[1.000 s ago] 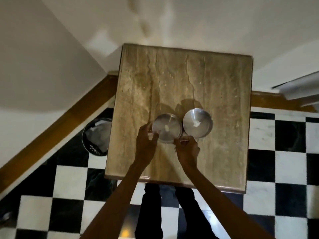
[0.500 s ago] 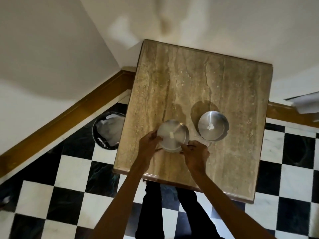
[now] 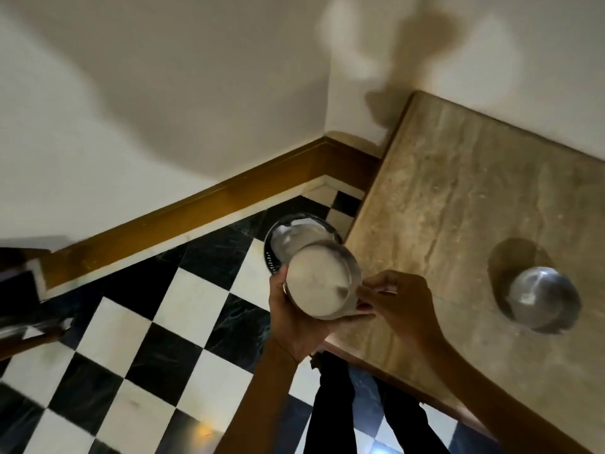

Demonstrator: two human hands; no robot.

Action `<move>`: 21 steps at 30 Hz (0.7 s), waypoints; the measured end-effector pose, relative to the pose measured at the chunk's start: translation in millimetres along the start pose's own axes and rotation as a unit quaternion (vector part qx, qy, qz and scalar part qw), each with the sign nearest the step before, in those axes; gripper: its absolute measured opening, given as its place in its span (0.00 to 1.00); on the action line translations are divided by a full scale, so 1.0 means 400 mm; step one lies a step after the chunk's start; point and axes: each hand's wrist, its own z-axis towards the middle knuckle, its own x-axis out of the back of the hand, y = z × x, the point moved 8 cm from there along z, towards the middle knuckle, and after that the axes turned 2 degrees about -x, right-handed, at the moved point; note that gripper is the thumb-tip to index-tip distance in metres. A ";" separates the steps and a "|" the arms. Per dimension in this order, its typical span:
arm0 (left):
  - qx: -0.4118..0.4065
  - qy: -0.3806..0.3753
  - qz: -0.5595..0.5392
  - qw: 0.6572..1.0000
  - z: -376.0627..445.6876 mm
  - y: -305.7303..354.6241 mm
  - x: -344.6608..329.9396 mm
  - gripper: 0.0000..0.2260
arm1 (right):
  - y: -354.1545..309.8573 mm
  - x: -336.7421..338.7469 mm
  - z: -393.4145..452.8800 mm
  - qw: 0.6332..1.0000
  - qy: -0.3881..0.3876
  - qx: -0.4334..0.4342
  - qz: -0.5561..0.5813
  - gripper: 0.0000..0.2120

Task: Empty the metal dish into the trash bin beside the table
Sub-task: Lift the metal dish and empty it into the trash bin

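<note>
A round metal dish (image 3: 319, 283) hangs in the air past the table's left edge, its inside blurred and pale. My left hand (image 3: 296, 326) cups it from below and the left. My right hand (image 3: 397, 304) pinches its right rim. Just beyond the dish, on the floor, stands the round black trash bin (image 3: 274, 249) with white paper in it; the dish overlaps the bin's near side. Whatever lies in the dish is too blurred to make out.
A second metal dish (image 3: 543, 298) sits on the marble table (image 3: 458, 208) to the right. The floor is black-and-white checkered tile (image 3: 183, 309). A brown skirting board (image 3: 196, 208) runs along the white wall. My dark trouser legs (image 3: 334, 404) stand by the table's near edge.
Both hands lifted the left dish off the table and carried it left, out over the floor next to the bin. The view swung left; the other dish stayed put.
</note>
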 end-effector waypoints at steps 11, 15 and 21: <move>-0.077 0.270 0.271 0.921 0.223 0.314 0.283 0.26 | -0.022 -0.225 0.262 0.975 -0.026 0.170 -0.140 0.05; -0.190 0.289 0.619 0.705 0.268 0.404 0.316 0.35 | -0.004 -0.261 0.274 0.972 -0.029 0.175 -0.157 0.08; -0.255 0.114 0.861 0.425 0.245 0.371 0.234 0.50 | -0.066 -0.330 0.200 0.866 -0.054 0.318 -0.381 0.32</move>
